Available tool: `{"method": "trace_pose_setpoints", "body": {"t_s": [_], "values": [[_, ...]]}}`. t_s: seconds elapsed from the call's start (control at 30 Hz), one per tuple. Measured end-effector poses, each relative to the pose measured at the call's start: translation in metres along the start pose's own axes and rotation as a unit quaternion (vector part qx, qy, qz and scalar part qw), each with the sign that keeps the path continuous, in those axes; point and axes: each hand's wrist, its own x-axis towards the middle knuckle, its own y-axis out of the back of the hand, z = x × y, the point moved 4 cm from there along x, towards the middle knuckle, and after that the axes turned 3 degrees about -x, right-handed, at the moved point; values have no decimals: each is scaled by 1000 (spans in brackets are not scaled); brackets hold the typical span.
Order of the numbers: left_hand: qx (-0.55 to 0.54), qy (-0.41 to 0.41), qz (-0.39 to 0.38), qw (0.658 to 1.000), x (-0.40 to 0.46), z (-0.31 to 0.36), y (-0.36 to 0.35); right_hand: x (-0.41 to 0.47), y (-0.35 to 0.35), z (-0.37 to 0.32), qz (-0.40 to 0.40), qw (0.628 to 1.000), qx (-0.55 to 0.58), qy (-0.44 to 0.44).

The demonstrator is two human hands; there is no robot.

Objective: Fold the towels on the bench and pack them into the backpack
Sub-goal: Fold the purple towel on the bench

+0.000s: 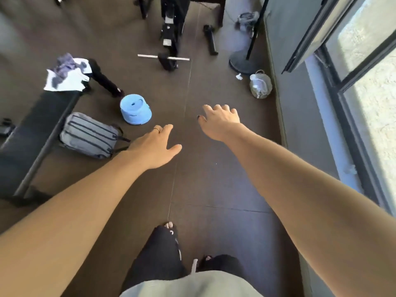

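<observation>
While both arms reach forward over a dark brown floor [214, 179] of large mats with thin seams, the head view looks down a narrow room with a grey wall and a dark-framed window [353, 86] on the right. At the left stands a black bench [32, 125], its long axis running from near left away toward the upper middle. On its far end lie the towels [66, 73], a loose, unfolded heap of white and purple-grey cloth. Just beside the bench on the floor lies the backpack [87, 136], grey with dark zip lines, flat on its side; its long axis runs roughly left to right, tilted slightly down toward the right, with straps trailing at the right end near the left wrist. Beyond it sits a blue tub [135, 112], upside down. Farther off are black exercise equipment [171, 28] with a silver bar [162, 57], a black roller [211, 40], a round stand base [242, 61], and a clear bag [260, 85] by the wall. The left hand [153, 146] hovers over the floor, fingers relaxed and spread, a ring on one, holding nothing. The right hand [220, 121] also hangs free, fingers loosely bent downward, gripping nothing. Near the bottom edge show dark trousers [156, 254] and bare toes.
</observation>
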Motion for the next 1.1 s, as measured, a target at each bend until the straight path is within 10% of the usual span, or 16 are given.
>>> {"method": "trace_pose_setpoints", "body": {"t_s": [1.1], "values": [[-133,271,61,951,534,-333,293,748,206,-281,6,954,-19,300]]}}
